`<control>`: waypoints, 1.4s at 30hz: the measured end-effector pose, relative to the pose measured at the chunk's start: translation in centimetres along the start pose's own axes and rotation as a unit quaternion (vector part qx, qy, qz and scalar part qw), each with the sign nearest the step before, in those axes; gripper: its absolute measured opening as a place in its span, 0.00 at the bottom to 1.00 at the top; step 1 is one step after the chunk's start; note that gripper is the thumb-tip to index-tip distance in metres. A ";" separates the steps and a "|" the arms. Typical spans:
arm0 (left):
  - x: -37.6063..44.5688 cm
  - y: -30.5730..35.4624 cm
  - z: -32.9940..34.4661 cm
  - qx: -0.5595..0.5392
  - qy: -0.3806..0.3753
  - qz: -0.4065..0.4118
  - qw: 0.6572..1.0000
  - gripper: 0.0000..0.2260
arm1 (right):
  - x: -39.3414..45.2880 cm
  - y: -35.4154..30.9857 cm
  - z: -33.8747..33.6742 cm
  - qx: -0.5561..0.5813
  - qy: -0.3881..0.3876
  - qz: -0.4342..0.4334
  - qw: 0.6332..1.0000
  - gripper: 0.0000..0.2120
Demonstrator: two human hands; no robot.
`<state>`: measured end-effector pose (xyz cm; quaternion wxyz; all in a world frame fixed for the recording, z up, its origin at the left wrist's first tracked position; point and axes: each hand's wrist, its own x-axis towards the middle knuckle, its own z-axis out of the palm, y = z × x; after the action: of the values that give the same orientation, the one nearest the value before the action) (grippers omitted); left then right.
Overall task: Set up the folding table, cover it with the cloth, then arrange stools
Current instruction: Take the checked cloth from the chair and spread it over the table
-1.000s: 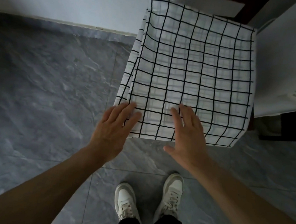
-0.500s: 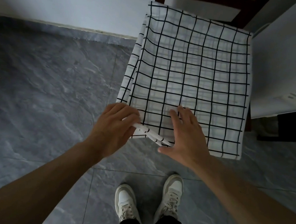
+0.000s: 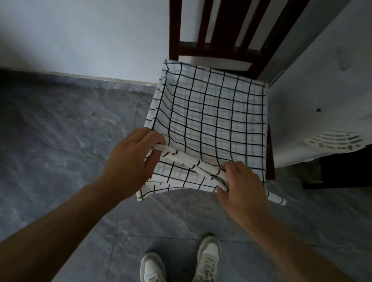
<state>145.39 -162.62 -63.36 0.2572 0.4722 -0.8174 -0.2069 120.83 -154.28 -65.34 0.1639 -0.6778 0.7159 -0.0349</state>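
A folded white cloth (image 3: 215, 116) with a black grid lies on the seat of a dark wooden chair (image 3: 217, 29). My left hand (image 3: 132, 162) grips the cloth's near left corner, fingers curled round the folded edge. My right hand (image 3: 242, 188) grips the near right part of the same edge. The near edge is lifted off the seat, and a lower layer hangs down between my hands. No folding table or stools are in view.
The chair stands against a pale wall (image 3: 77, 26). A white appliance or cabinet (image 3: 336, 99) with a vent grille stands close on the right. Grey marbled floor tiles (image 3: 54, 138) spread to the left. My white shoes (image 3: 180, 271) are just below the chair.
Both hands went from lying flat on the cloth's near edge to gripping it. The near edge has been lifted off the seat. The view has tilted up, showing the chair back.
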 end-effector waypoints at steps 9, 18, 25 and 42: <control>6.2 9.3 -9.7 -0.008 0.027 0.011 1.000 0.08 | -0.1 0.7 -13.2 0.063 0.044 0.016 0.997 0.07; 9.8 21.1 -19.6 -0.032 0.025 0.012 0.999 0.04 | -1.6 0.8 -32.3 0.043 -0.016 -0.009 0.999 0.07; 11.1 28.1 -26.7 -0.068 0.041 0.044 0.996 0.05 | -5.8 -0.8 -42.8 0.004 0.019 -0.018 1.000 0.09; 10.9 38.8 -28.6 -0.237 -0.139 0.324 0.905 0.05 | -30.3 -5.8 -48.6 0.011 0.129 0.314 0.941 0.03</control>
<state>132.56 -156.67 -15.99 0.2980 0.0729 -0.8797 -0.3635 113.55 -133.40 -12.20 0.0806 -0.4061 0.9071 -0.0763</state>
